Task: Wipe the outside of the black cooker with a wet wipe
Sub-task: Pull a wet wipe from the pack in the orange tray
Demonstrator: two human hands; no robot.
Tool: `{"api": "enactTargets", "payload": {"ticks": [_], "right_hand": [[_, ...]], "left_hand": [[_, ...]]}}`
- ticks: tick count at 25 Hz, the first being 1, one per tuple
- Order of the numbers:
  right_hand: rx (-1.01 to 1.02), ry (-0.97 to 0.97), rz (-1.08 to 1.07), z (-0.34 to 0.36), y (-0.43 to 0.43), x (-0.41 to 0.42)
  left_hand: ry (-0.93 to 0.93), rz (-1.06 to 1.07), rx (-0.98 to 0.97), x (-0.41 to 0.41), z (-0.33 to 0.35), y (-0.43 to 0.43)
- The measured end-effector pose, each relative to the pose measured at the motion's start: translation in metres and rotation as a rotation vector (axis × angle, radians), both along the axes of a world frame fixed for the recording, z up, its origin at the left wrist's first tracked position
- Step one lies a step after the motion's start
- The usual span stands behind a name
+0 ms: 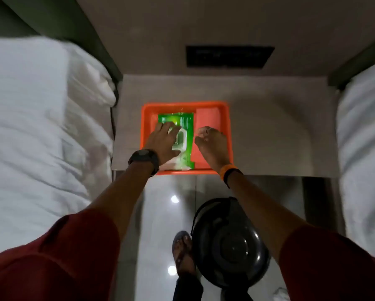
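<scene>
The black cooker (230,242) stands on the floor below the table edge, seen from above with its round lid and handle. On the table, an orange tray (146,127) holds a green wet wipe pack (187,131) with a white flap at its middle. My left hand (162,142), with a dark watch on the wrist, lies on the pack's left side and holds it down. My right hand (212,142) hovers over the right part of the tray with its fingers curled closed. A small pale spot shows at its fingertips; I cannot tell what it is.
A pink cloth (206,120) lies in the tray's right half. The grey table (280,137) sits between two beds with white bedding (41,127). A dark panel (230,56) is on the wall behind. My sandalled foot (182,253) is beside the cooker on the glossy floor.
</scene>
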State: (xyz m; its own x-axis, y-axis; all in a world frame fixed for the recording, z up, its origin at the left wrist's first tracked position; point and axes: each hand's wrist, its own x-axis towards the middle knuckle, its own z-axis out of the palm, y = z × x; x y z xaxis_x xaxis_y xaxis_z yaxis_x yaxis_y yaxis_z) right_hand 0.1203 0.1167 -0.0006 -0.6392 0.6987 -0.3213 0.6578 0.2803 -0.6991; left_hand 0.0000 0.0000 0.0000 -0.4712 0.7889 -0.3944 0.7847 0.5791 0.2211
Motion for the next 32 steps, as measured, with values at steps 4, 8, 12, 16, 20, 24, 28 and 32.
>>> {"api": "enactTargets", "payload": {"ticks": [4,8,12,16,20,24,28,32], "right_hand": [[-0.052,-0.099,0.016,-0.053,-0.018,-0.026],[0.014,-0.115,-0.122,-0.068,-0.026,-0.034],[-0.003,-0.092,-0.182,-0.064,-0.039,-0.035],[0.013,-0.068,-0.165,-0.067,-0.046,-0.038],[-0.126,-0.014,-0.279,-0.065,-0.052,-0.039],[-0.28,-0.007,-0.257,-0.071,-0.031,-0.047],[-0.201,0.025,-0.177,-0.076,-0.029,-0.042],[-0.047,-0.026,-0.081,-0.083,-0.04,-0.048]], "left_hand": [[-0.08,0.044,-0.036,-0.018,-0.055,0.008],[-0.019,0.019,0.001,-0.026,-0.069,0.01],[0.034,0.001,0.019,-0.021,-0.07,0.009],[0.091,0.015,0.027,-0.019,-0.069,0.009],[0.088,0.029,0.045,-0.017,-0.069,0.008],[-0.146,0.145,0.185,-0.02,-0.073,0.003],[-0.598,0.555,0.502,-0.029,-0.071,-0.019],[-0.645,0.624,0.583,-0.023,-0.073,-0.028]]}}
